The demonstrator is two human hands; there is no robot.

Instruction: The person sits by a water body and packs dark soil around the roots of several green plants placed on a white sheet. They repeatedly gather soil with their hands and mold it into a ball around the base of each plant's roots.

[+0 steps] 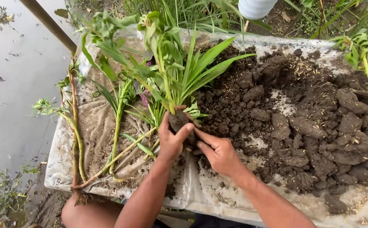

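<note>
A pale plastic sheet (201, 190), smeared with mud, covers the surface and carries everything else. Its right half is heaped with a broad pile of dark, clumpy soil (310, 126), the clods mixed with bits of dry straw. On the left half lie several uprooted plant cuttings (116, 126) with long pale stems and narrow green leaves, their tips pointing away from the person. Beyond the left edge of the sheet is still grey water (10, 84), and a brown pole (49, 23) slants across the upper left corner. Another bunch of green-leaved stems (367, 63) rests at the far right edge, and the base of a white container (256, 7) shows at the top.

At the near edge of the soil pile stands a tuft of green plants (179, 71) rising from a ball of dark soil (179, 120). Both hands are cupped and pressed around that ball: the left hand (171, 141) wraps it from the left with the thumb across the front, and the right hand (220, 154) presses in from the right, fingers touching the soil.
</note>
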